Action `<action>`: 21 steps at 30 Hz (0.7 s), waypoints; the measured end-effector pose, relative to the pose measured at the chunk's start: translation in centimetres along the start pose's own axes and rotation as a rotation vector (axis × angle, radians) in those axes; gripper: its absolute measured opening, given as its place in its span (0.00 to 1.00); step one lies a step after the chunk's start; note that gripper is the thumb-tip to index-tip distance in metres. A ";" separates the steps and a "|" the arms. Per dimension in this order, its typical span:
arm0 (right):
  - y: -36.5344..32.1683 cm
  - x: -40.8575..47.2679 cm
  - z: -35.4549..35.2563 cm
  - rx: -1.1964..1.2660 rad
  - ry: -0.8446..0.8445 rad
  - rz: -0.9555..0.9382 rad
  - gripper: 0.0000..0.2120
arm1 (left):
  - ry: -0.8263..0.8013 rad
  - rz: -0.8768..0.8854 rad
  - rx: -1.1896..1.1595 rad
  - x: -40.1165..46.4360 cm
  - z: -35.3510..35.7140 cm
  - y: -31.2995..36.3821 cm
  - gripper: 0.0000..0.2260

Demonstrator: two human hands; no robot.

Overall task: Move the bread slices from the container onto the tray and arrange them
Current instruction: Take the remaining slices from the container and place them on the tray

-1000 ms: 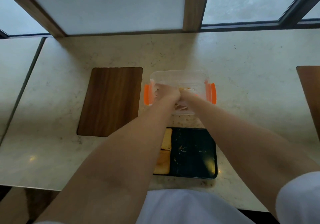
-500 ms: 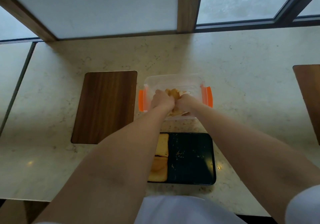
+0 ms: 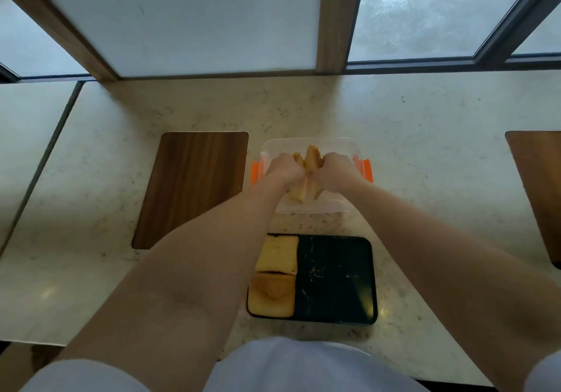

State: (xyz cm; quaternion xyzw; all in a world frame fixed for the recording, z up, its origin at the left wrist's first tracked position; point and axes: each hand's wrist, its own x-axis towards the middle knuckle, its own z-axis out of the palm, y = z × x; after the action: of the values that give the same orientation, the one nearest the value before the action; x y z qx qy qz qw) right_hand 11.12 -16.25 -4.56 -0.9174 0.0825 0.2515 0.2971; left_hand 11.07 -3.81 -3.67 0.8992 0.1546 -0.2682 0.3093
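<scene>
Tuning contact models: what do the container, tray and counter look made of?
Container: clear plastic, see-through walls, orange clips. Tray: black, glossy, glare on it; metal or plastic, can't tell. Counter: pale veined stone or stone-look, polished, faint reflections.

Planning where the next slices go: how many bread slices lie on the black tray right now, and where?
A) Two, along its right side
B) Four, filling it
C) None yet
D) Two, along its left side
D: two bread slices lie one behind the other along the left side of the black tray, and the rest of it holds only crumbs.
</scene>
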 end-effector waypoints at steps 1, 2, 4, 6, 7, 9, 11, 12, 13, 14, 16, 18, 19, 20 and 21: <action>-0.1 -0.7 -0.9 0.008 0.053 -0.028 0.15 | 0.020 0.041 -0.040 -0.4 -0.7 0.4 0.09; -0.3 -1.4 -1.9 0.032 0.105 -0.061 0.16 | 0.048 0.084 -0.088 -0.9 -1.5 0.8 0.10; -0.4 -3.4 -3.9 0.154 0.179 -0.113 0.11 | 0.115 0.127 -0.256 -2.3 -3.2 1.4 0.12; -0.4 -5.7 -5.7 0.274 0.259 -0.171 0.09 | 0.169 0.174 -0.455 -4.0 -4.8 1.6 0.09; -0.2 -7.0 -6.4 0.325 0.292 -0.203 0.11 | 0.189 0.204 -0.525 -5.0 -5.4 1.5 0.06; 0.3 -9.4 -7.4 0.423 0.320 -0.260 0.11 | 0.185 0.252 -0.645 -7.3 -6.2 0.9 0.05; 1.4 -11.8 -7.5 0.587 0.297 -0.293 0.06 | 0.143 0.264 -0.738 -9.7 -5.9 -0.6 0.05; 2.2 -13.0 -7.0 0.700 0.267 -0.293 0.04 | 0.113 0.249 -0.766 -10.7 -5.3 -1.9 0.06; 3.2 -14.0 -6.2 0.795 0.238 -0.276 0.05 | 0.072 0.214 -0.792 -11.5 -4.2 -3.4 0.07; 4.6 -14.7 -4.9 0.851 0.212 -0.241 0.07 | 0.019 0.165 -0.816 -12.0 -2.8 -5.2 0.09; 7.8 -15.9 -1.2 0.895 0.137 -0.118 0.10 | -0.092 0.046 -0.854 -13.2 0.6 -9.0 0.11; 10.7 -16.9 2.9 0.949 0.049 0.036 0.09 | -0.151 -0.089 -0.880 -14.0 3.9 -12.3 0.12; 12.0 -17.4 4.6 0.949 0.024 0.106 0.08 | -0.159 -0.150 -0.889 -14.3 5.4 -13.6 0.13; 13.2 -17.8 6.2 0.925 -0.002 0.164 0.10 | -0.174 -0.201 -0.903 -14.5 6.6 -14.8 0.14; 14.1 -18.2 7.4 0.895 -0.035 0.205 0.12 | -0.197 -0.237 -0.915 -14.8 7.6 -15.7 0.16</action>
State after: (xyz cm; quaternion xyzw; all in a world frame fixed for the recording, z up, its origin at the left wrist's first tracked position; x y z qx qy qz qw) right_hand -11.84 -23.30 -7.59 -0.6816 0.2685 0.2348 0.6390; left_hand -10.83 1.64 -7.61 0.6171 0.3281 -0.2901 0.6537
